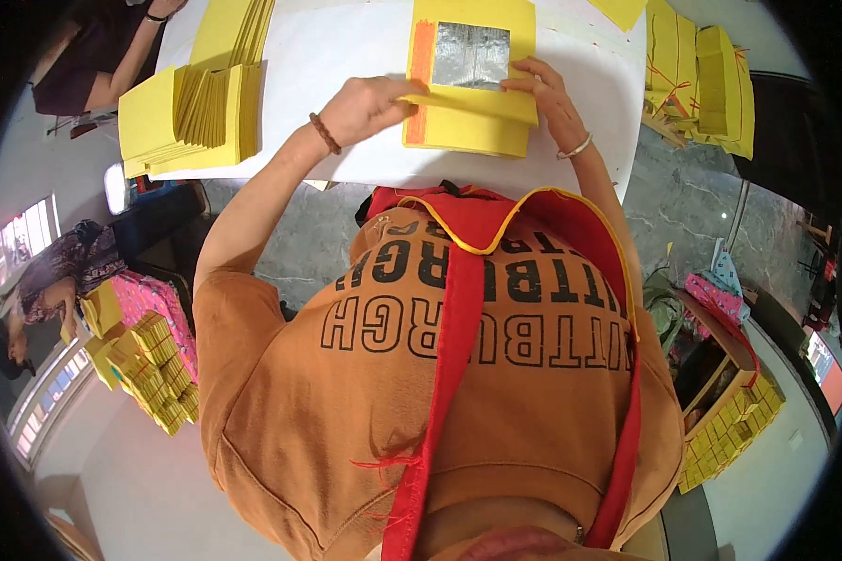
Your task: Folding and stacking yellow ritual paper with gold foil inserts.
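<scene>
On the white table in front of me lies a small pile of yellow joss paper (468,140). The top sheet (477,102) carries a silver foil square (472,56) and an orange strip (423,54); its near part is raised in a fold across the pile. My left hand (360,109) is closed, pinching the left end of this fold over the orange strip. At the right edge, my right hand (554,101) has its bent fingers and thumb gripping the same sheet beside the foil. The underside of the fold is hidden.
Stacks of folded yellow paper (201,117) stand at the table's left. Yellow bundles tied with red string (702,89) sit beyond its right edge. Another person's arm (136,56) shows at the upper left, and a second person (61,257) is beside more yellow bundles (154,365).
</scene>
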Demonstrator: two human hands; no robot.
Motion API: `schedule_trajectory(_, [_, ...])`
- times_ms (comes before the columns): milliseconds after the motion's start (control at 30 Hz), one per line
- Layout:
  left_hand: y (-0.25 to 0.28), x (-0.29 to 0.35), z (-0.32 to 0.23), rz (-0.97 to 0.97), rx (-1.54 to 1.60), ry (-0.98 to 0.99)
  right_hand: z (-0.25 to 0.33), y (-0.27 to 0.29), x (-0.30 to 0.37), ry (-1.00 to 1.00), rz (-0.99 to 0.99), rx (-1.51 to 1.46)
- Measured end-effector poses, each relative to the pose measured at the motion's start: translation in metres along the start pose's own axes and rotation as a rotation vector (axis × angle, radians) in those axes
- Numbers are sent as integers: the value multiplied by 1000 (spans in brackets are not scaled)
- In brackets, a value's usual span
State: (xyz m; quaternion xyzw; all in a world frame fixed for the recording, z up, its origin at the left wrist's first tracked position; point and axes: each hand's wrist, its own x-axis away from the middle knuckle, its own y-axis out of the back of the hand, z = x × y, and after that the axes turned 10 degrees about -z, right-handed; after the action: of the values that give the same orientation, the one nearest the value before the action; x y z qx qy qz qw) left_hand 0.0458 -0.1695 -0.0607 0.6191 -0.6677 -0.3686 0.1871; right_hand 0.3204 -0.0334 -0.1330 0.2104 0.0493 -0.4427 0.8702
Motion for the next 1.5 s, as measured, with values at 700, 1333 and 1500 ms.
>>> schedule_trajectory(700, [-11,-4,-4,-286,280,234,3,-6,-1,83,-18,161])
schedule_trajectory(1333, [-26,8,4,-297,-265,-124,24,1,10,187,-33,228])
schedule_trajectory(1500, [-18,35,-24,-185,-262,-206,50,5,41,320,89,398])
